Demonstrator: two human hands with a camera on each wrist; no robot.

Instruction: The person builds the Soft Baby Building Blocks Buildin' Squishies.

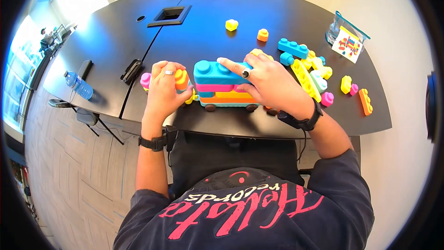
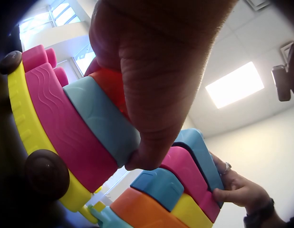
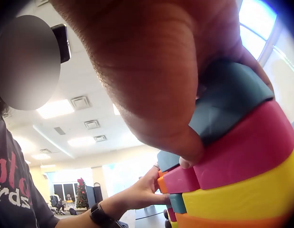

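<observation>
Gripping the orange block [image 1: 181, 81] atop the left car [image 2: 66, 123] with the left hand [image 1: 162, 87], with the thumb down by the pale blue block [image 2: 99, 118] below, and holding the long blue block [image 1: 215, 78] atop the right car [image 1: 226, 103] with the right hand [image 1: 268, 81], with fingers across its top and the thumb at its side. Having both cars end to end on the table [image 1: 351, 118], near its near edge. Facing the pink block [image 1: 327, 99], yellow plate [image 1: 305, 79] and other loose blocks to the right, the bottle [image 1: 78, 84] well off to the left, the card [image 1: 348, 45] and clear bag [image 1: 334, 31] past the loose blocks, and the black hatch [image 1: 169, 15] farther back.
</observation>
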